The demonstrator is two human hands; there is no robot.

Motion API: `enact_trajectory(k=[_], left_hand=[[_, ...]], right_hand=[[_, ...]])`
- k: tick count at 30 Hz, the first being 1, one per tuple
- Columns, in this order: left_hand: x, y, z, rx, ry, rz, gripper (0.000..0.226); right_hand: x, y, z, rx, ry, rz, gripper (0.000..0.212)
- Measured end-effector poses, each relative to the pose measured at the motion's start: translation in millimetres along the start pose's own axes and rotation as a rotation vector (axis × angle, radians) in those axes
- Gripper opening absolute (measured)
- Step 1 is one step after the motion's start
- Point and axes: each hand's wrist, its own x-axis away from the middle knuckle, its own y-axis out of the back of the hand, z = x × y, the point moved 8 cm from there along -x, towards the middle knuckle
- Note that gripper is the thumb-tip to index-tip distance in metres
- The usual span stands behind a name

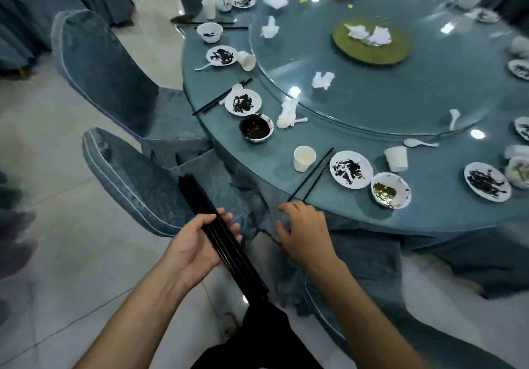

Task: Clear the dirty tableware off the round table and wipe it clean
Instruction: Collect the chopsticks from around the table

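Note:
My left hand [200, 242] grips a bundle of black chopsticks [217, 225] below the table's near-left edge. My right hand [303, 231] hovers with loosely curled fingers just under the near ends of a black chopstick pair [313, 174] that lies on the round table [429, 214]. Beside that pair stand a paper cup [304, 158], a dirty white plate [351, 169] and a bowl with green residue [390, 190]. Further left sit a dark-sauce bowl [256, 127], another dirty plate [243, 102] and a second chopstick pair [221, 96].
A glass turntable [386, 105] carries crumpled tissues [323, 80] and a green mat [372, 42]. Several more plates, bowls, cups and spoons ring the table. Two covered chairs [137, 174] stand at the left, close to the table edge.

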Motion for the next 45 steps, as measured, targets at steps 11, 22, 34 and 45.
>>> enact_trajectory(k=[11, 22, 34, 45], left_hand=[[-70.9, -26.6, -43.2, -0.184, 0.116, 0.034, 0.020], [-123.8, -50.1, -77.8, -0.194, 0.149, 0.029, 0.020], [-155.6, -74.0, -98.7, -0.291, 0.184, 0.065, 0.019], [-171.6, -90.8, -100.6, -0.277, 0.212, 0.069, 0.018]], right_hand=[[-71.2, -51.3, -96.8, -0.008, -0.456, 0.083, 0.028], [-136.9, -63.4, -151.5, -0.081, -0.869, 0.085, 0.056], [-146.5, -71.3, -161.4, -0.264, -1.082, 0.046, 0.038], [-141.7, -12.5, -151.5, -0.289, -0.921, -0.131, 0.025]])
